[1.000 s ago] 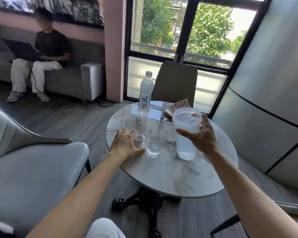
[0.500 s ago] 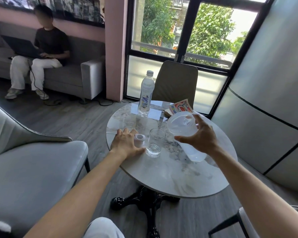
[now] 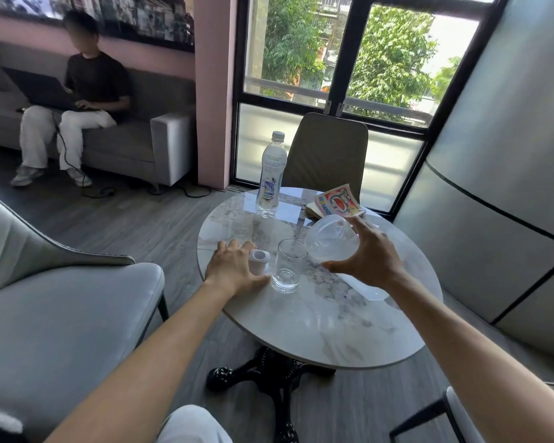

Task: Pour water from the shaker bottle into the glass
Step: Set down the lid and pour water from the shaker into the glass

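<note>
The shaker bottle (image 3: pixel 331 239), clasped by the right hand (image 3: pixel 367 255), is tipped over the glass (image 3: pixel 288 265); pouring is barely begun. The left hand (image 3: pixel 234 266) is laid flat, fingers apart.

Glossy marble-look table (image 3: pixel 317 321), clear smooth glass (image 3: pixel 288 265), translucent plastic shaker bottle (image 3: pixel 331 239).

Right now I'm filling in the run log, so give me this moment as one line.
phase: pouring | right hand: tilts shaker bottle over glass | left hand: flat on table, by white cap | glass: upright
</note>
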